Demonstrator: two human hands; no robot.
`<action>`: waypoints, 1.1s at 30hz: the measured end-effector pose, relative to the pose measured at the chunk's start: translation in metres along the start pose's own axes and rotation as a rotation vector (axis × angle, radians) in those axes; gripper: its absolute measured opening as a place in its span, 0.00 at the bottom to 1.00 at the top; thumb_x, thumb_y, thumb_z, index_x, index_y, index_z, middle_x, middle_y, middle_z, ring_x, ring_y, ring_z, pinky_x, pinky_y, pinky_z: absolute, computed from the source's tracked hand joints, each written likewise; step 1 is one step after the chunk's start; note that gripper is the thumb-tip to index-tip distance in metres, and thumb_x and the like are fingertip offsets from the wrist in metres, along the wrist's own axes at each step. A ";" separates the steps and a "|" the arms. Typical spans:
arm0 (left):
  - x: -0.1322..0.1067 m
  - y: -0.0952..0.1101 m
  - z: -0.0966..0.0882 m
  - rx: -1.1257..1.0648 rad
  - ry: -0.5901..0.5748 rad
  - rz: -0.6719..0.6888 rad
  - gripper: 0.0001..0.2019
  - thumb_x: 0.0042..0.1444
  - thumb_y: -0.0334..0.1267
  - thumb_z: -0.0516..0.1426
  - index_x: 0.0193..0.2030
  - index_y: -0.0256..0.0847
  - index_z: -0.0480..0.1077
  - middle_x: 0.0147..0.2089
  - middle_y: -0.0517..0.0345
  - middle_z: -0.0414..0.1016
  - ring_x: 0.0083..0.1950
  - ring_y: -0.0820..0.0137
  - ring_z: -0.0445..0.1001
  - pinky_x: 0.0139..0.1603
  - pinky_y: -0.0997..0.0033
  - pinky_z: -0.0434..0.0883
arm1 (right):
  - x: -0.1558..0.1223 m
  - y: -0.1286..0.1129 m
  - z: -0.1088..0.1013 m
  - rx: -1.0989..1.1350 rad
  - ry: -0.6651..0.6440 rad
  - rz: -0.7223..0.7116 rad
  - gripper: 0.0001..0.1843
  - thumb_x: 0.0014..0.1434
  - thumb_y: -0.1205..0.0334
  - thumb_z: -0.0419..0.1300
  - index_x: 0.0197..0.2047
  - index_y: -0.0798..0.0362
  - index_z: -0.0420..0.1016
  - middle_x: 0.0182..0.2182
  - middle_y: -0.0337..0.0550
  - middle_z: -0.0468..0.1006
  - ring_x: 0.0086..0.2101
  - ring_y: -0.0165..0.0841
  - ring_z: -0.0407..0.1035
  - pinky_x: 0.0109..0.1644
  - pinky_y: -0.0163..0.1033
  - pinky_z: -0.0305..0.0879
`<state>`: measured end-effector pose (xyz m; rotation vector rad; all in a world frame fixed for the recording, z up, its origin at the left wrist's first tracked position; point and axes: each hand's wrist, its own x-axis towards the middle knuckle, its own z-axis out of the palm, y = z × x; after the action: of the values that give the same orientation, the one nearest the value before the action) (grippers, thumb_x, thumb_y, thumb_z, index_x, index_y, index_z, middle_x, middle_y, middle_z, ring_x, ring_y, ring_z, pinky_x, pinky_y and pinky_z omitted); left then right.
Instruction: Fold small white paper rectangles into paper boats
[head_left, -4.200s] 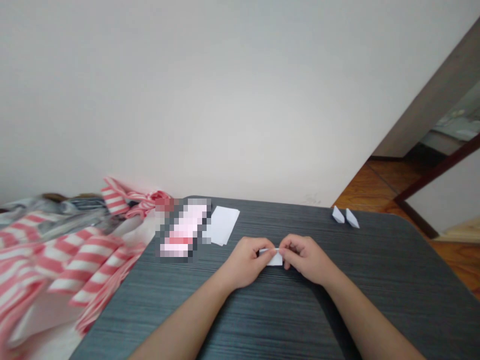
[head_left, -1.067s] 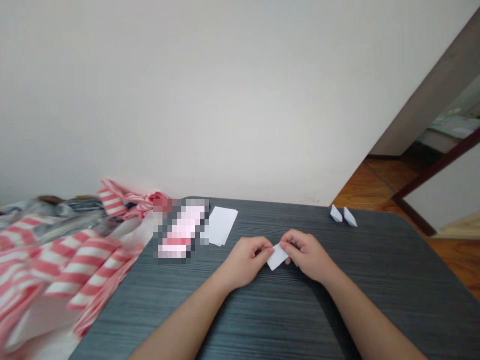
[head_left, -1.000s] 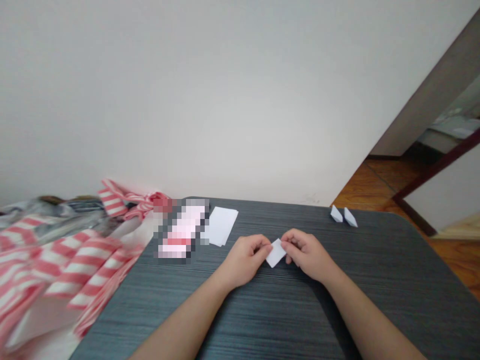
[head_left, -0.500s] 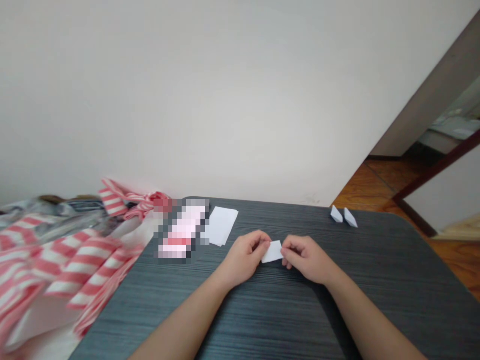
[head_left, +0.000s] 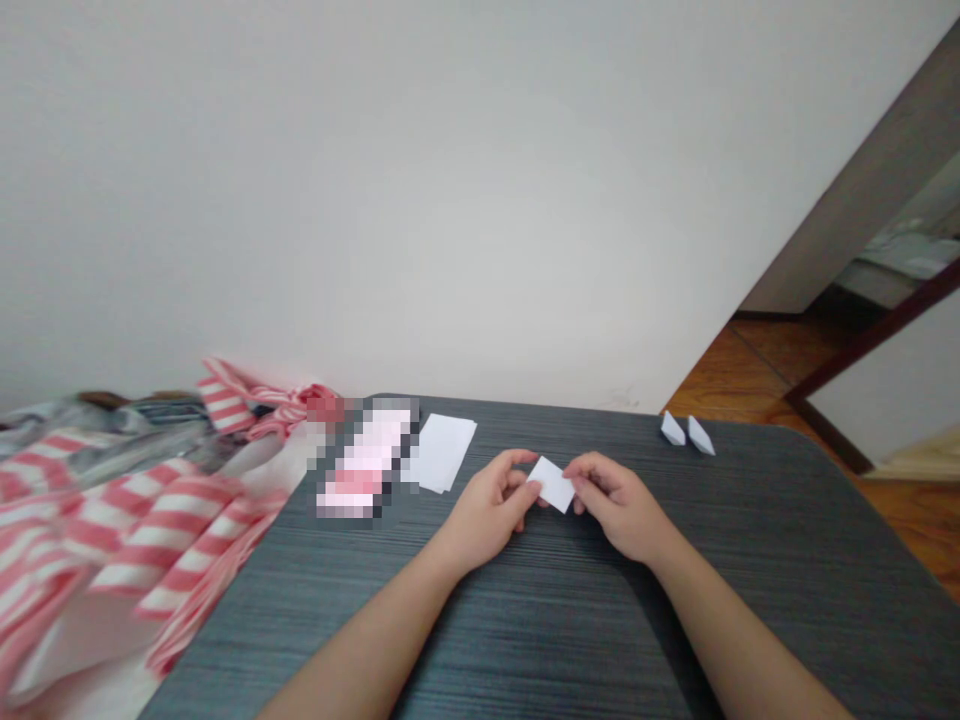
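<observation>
A small white slip of paper (head_left: 553, 484) is held just above the dark grey table (head_left: 750, 560), near its middle. My left hand (head_left: 491, 512) pinches the slip's left corner with thumb and fingertips. On the other side, my right hand (head_left: 615, 505) grips its right edge with curled fingers. The slip is tilted, its flat face turned toward me.
A stack of white paper slips (head_left: 445, 451) lies at the back left beside a blurred pink object (head_left: 365, 463). Two small folded paper pieces (head_left: 688, 432) sit at the back right. Red-and-white striped cloth (head_left: 120, 540) is heaped off the left edge. Wooden floor lies beyond the right edge.
Both hands have lifted the slip slightly and moved it farther from me, turning it from a left-down tilt to a right-down tilt. The rest has not moved.
</observation>
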<state>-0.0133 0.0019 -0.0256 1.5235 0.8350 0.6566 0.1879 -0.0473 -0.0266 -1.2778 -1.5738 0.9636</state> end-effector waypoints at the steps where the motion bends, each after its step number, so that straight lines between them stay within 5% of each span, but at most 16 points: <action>1: 0.000 0.001 0.000 -0.013 -0.004 -0.006 0.17 0.62 0.45 0.54 0.53 0.37 0.63 0.29 0.62 0.72 0.22 0.77 0.63 0.23 0.77 0.60 | 0.000 -0.001 -0.001 -0.022 0.003 -0.025 0.07 0.64 0.66 0.53 0.41 0.52 0.72 0.24 0.36 0.70 0.28 0.30 0.67 0.35 0.36 0.63; 6: 0.000 0.006 -0.001 0.005 0.012 -0.015 0.12 0.62 0.44 0.54 0.42 0.36 0.69 0.20 0.67 0.65 0.20 0.78 0.60 0.22 0.79 0.56 | -0.001 -0.004 0.000 -0.076 -0.070 -0.042 0.09 0.62 0.67 0.55 0.42 0.52 0.76 0.29 0.39 0.73 0.28 0.30 0.68 0.34 0.36 0.63; 27: 0.002 0.005 0.001 -0.067 0.019 -0.019 0.11 0.61 0.42 0.55 0.43 0.36 0.69 0.27 0.61 0.74 0.20 0.78 0.63 0.21 0.79 0.57 | -0.001 -0.002 0.002 -0.127 -0.089 -0.050 0.09 0.57 0.66 0.64 0.42 0.53 0.78 0.30 0.38 0.71 0.26 0.27 0.64 0.29 0.32 0.59; 33: 0.000 0.006 0.001 -0.018 0.033 -0.012 0.13 0.61 0.42 0.55 0.47 0.36 0.70 0.21 0.65 0.68 0.20 0.77 0.63 0.24 0.78 0.60 | 0.000 -0.002 0.002 -0.145 -0.083 -0.032 0.08 0.57 0.66 0.63 0.42 0.53 0.78 0.30 0.38 0.73 0.26 0.27 0.64 0.30 0.33 0.59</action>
<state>-0.0123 0.0012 -0.0197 1.4939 0.8606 0.6798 0.1852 -0.0481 -0.0257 -1.3215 -1.7498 0.9065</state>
